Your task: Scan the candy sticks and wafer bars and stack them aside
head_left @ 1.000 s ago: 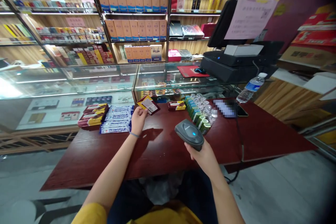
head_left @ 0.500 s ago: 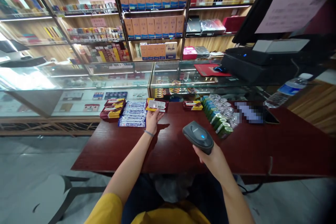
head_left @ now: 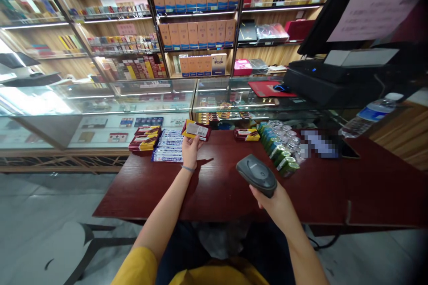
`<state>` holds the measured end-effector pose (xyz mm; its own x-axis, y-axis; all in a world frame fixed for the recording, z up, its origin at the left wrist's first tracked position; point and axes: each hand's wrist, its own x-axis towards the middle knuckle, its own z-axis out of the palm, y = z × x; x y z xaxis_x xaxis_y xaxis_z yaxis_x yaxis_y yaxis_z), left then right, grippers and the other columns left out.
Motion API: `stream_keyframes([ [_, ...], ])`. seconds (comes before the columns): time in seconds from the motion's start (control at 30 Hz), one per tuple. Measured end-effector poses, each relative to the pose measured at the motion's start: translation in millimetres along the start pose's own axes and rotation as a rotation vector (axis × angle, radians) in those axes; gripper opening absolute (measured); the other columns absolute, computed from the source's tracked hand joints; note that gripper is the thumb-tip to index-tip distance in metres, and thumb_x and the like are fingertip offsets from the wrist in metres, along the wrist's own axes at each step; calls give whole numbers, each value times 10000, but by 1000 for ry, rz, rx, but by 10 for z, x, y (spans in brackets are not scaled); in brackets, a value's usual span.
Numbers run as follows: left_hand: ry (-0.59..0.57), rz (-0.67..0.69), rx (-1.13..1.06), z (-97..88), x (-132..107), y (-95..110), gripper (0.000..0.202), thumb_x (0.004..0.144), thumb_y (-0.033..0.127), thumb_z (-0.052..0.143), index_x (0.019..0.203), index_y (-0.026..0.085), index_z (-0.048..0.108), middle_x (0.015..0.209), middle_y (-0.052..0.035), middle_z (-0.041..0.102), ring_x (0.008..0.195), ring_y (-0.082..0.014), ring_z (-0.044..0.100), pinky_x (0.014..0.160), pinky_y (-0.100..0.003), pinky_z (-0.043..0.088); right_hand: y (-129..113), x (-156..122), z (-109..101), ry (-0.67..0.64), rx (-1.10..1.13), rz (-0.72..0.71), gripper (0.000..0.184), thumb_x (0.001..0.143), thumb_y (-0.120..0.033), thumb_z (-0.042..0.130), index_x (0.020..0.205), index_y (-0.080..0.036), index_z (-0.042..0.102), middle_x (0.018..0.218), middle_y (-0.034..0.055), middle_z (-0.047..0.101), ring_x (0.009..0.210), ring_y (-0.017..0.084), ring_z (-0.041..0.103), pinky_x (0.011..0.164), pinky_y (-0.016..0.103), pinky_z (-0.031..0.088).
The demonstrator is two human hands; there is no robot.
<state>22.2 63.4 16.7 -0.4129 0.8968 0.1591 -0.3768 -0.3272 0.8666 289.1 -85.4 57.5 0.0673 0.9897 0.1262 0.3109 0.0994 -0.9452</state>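
Note:
My left hand (head_left: 190,151) is closed on a flat yellow and dark-red chocolate packet (head_left: 196,130), its barcode label facing up. The packet is held above the table beside a row of blue and white wrapped bars (head_left: 167,147). Left of those bars is a stack of similar yellow and red packets (head_left: 144,139). My right hand (head_left: 272,198) grips a dark grey barcode scanner (head_left: 257,174), whose head points away from me toward the left. Farther back, another small stack of yellow and red packets (head_left: 246,134) lies near several rows of cans (head_left: 281,147).
The dark-red wooden table (head_left: 214,187) stands against a glass display counter (head_left: 150,98). At the right are a water bottle (head_left: 372,116), a black monitor (head_left: 321,13) and a cable (head_left: 348,213). A grey stool (head_left: 67,249) stands at lower left.
My left hand has shifted slightly left with the chocolate packet and tilted it. The blue light on the scanner has gone out; the right hand keeps its hold.

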Motion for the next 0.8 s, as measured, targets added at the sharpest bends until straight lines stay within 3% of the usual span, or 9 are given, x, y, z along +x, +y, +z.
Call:
stream_keyframes([
  [0.17, 4, 268, 276, -306, 281, 507, 340, 821, 466, 762, 979, 187, 649, 920, -46, 732, 868, -207, 708, 827, -321, 581, 22, 21, 1, 26, 10, 47, 368, 768, -444, 736, 1014, -177, 673, 519, -35, 603, 465, 177, 568, 468, 278, 474],
  [0.27, 57, 486, 636, -671, 388, 844, 249, 885, 415, 699, 1004, 197, 718, 959, -44, 743, 902, -219, 697, 881, -327, 548, 56, 25, -8, 38, -3, 76, 366, 757, -462, 733, 986, -184, 667, 536, -30, 615, 443, 169, 540, 467, 286, 476],
  [0.4, 69, 657, 1076, -1254, 424, 1203, 205, 956, 362, 618, 1059, 236, 741, 1058, -46, 749, 987, -234, 690, 923, -332, 525, 198, 60, -58, 16, -65, 67, 327, 763, -518, 733, 855, -214, 657, 514, -17, 602, 456, 190, 563, 491, 305, 485],
  [0.5, 13, 684, 1326, -1651, 465, 1364, 208, 984, 316, 568, 1105, 258, 728, 1171, -56, 732, 1099, -248, 672, 943, -334, 519, 345, 112, -101, -9, -125, 77, 351, 751, -572, 734, 767, -235, 637, 504, -2, 602, 488, 214, 595, 519, 321, 493],
  [0.6, -25, 628, 1559, -1940, 532, 1430, 219, 996, 280, 534, 1117, 265, 717, 1187, -64, 727, 1106, -259, 667, 941, -341, 514, 436, 151, -129, -17, -149, 96, 374, 739, -604, 734, 717, -251, 616, 496, 0, 597, 499, 222, 602, 532, 330, 493],
  [0.8, -101, 580, 1777, -2185, 597, 1374, 259, 1027, 266, 482, 1152, 260, 709, 1202, -79, 716, 1161, -265, 634, 974, -347, 502, 415, 166, -144, -16, -179, 105, 385, 719, -634, 723, 699, -269, 605, 501, 4, 597, 508, 231, 604, 533, 343, 505],
])
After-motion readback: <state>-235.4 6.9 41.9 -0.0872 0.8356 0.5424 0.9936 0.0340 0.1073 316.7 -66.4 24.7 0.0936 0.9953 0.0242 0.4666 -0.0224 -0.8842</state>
